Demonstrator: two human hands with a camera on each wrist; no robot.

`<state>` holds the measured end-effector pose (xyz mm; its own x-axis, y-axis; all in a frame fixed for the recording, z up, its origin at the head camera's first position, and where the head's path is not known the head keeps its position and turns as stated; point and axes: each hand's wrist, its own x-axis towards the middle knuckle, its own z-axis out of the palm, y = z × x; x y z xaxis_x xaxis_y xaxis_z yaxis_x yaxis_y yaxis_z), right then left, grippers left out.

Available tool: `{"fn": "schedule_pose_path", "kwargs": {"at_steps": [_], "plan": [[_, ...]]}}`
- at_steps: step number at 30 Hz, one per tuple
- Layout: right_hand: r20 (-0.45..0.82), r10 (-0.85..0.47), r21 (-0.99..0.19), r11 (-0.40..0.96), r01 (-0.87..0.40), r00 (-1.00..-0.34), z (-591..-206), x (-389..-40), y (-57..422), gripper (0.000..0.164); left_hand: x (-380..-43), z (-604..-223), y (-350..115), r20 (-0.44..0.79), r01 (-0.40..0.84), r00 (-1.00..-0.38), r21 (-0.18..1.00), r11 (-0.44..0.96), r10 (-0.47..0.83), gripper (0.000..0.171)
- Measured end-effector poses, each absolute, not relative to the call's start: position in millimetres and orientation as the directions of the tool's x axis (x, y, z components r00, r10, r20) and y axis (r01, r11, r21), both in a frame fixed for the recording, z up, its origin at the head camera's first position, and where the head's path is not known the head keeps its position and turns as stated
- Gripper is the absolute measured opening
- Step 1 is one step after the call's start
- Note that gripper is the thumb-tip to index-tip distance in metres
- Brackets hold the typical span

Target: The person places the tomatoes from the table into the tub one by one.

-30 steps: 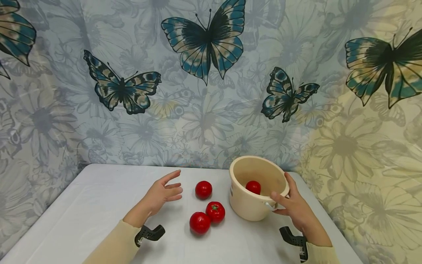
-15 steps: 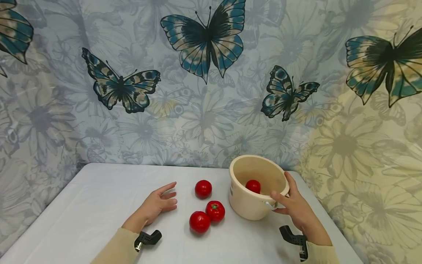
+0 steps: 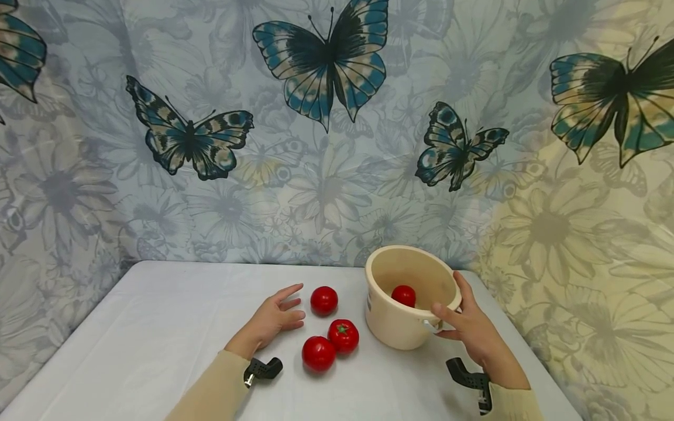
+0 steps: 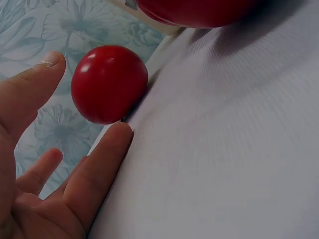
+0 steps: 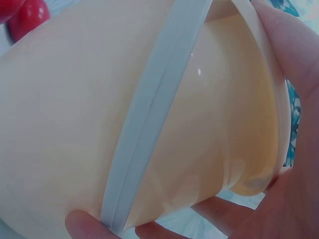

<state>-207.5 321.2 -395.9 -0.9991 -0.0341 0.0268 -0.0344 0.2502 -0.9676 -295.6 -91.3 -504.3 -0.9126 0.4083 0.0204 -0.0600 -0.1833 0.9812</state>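
My right hand (image 3: 471, 327) grips the rim of a cream plastic bucket (image 3: 392, 327), which leans a little to one side. Inside the bucket lies one red tomato (image 3: 403, 296). In the right wrist view the bucket's pale handle (image 5: 154, 114) crosses its wall, with fingers curled at the edge. My left hand (image 3: 274, 318) is held with fingers spread, just left of a tomato (image 3: 323, 300); its fingertips are close to that tomato (image 4: 109, 83) in the left wrist view. Nearer the front, a tomato with a green stem mark (image 3: 343, 336) sits against another tomato (image 3: 318, 354).
A white cloth covers the table (image 3: 142, 339). Behind it hangs a backdrop (image 3: 326, 193) printed with butterflies and flowers, close to the table's back edge. Black wrist mounts (image 3: 263, 369) sit on both wrists.
My left hand first drew back slightly toward the front left, then moved right, closer to the back tomato. The right hand and the bucket have stayed in place.
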Motion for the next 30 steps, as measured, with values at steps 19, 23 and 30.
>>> {"fn": "schedule_pose_path", "kwargs": {"at_steps": [19,23,30], "plan": [[0.028,-0.045,-0.969,0.245,-0.038,-0.999,-393,-205,318,0.099,-312,-499,-54,0.034,-0.035,-0.896,0.989,-0.145,0.444,0.073],[0.029,-0.039,-0.968,0.249,-0.038,-0.999,-393,-205,320,0.099,-313,-499,-50,0.047,-0.008,-0.898,0.992,-0.123,0.437,0.068],[0.021,-0.03,-0.966,0.255,-0.028,-0.999,-395,-205,321,0.1,-313,-503,-44,0.064,0.026,-0.923,0.994,-0.103,0.38,0.053]]}}
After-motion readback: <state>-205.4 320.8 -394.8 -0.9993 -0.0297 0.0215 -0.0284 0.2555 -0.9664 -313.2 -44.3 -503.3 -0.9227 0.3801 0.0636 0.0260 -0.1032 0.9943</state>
